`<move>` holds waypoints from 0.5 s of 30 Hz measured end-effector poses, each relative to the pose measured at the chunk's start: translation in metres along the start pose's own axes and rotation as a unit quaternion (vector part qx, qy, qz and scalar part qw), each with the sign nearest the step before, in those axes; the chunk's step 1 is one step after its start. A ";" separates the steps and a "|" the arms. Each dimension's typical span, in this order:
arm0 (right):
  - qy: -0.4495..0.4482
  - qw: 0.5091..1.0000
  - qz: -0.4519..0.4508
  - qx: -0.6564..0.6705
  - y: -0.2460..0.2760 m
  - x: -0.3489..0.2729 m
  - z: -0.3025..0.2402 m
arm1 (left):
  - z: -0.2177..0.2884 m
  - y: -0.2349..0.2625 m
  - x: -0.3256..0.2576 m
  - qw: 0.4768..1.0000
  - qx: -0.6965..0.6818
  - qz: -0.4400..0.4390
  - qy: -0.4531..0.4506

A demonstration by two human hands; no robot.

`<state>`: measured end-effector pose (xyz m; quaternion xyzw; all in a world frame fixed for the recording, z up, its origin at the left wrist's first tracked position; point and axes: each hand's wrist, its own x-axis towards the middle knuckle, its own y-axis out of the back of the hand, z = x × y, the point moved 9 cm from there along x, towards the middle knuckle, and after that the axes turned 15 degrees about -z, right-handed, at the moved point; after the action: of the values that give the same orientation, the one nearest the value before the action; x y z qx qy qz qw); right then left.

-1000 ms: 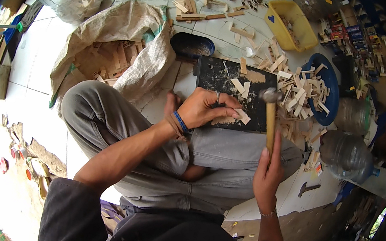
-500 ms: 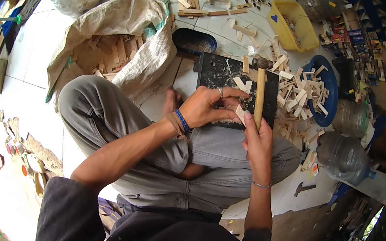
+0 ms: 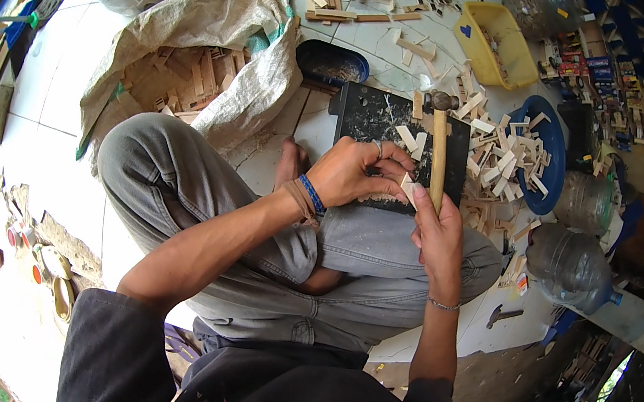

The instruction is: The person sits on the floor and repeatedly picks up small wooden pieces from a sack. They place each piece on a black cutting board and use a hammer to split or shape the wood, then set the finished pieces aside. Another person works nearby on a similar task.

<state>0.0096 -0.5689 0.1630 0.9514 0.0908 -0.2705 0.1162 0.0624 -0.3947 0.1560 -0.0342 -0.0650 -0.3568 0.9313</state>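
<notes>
My left hand [image 3: 354, 174] is closed in a pinch at a small pale wood piece [image 3: 409, 190], above the near part of a black board [image 3: 356, 112]. With its thumb against the same piece, my right hand [image 3: 438, 237] is also closed round the lower end of a hammer [image 3: 438, 147]. The wooden handle points away from me, and the metal head is over the board's far right. Two loose pale wood pieces [image 3: 407, 138] lie on the board, scattered with dark marks and shavings. The fingertips partly hide the piece being pinched.
A woven sack [image 3: 265, 104] of wood strips stands left, with a dark blue oval tray [image 3: 332, 64] beside it. To the right, many wood pieces spill from a blue basin [image 3: 553, 154]. Behind are a yellow tub [image 3: 472, 50] and plastic bottles [image 3: 570, 262]; a second hammer [image 3: 504, 316] lies right.
The view has shifted slightly. Both hands stay together at the small wood piece, with the left fingers slightly re-angled. The hammer stays in my right hand.
</notes>
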 end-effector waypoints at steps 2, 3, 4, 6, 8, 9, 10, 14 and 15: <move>-0.002 1.000 0.000 -0.008 0.001 0.000 -0.001 | -0.002 0.000 0.001 1.000 0.007 -0.002 0.009; -0.002 1.000 0.000 -0.011 0.001 -0.001 -0.001 | -0.001 -0.001 0.001 1.000 0.001 -0.003 0.001; -0.003 1.000 0.000 -0.015 0.002 0.000 -0.001 | -0.002 -0.001 0.001 1.000 -0.004 -0.003 0.001; -0.001 1.000 -0.006 -0.018 0.002 0.001 -0.001 | -0.003 -0.001 0.002 1.000 -0.008 -0.005 0.007; 0.000 1.000 -0.010 -0.023 0.002 0.001 -0.001 | -0.003 -0.001 0.002 1.000 -0.004 -0.007 0.015; 0.001 1.000 -0.011 -0.025 0.003 0.002 -0.001 | -0.004 -0.001 0.002 1.000 -0.008 -0.009 0.018; 0.002 1.000 -0.012 -0.028 0.003 0.002 -0.001 | -0.004 -0.001 0.002 1.000 -0.012 -0.010 0.020; -0.001 1.000 -0.016 -0.025 0.003 0.002 0.000 | -0.003 -0.001 0.003 1.000 -0.011 -0.008 0.019; 0.000 0.999 -0.018 -0.029 0.002 0.002 0.000 | -0.004 -0.002 0.003 1.000 -0.013 -0.009 0.027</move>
<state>0.0122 -0.5708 0.1623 0.9457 0.1157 -0.2702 0.1388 0.0637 -0.3982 0.1521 -0.0363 -0.0356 -0.3672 0.9288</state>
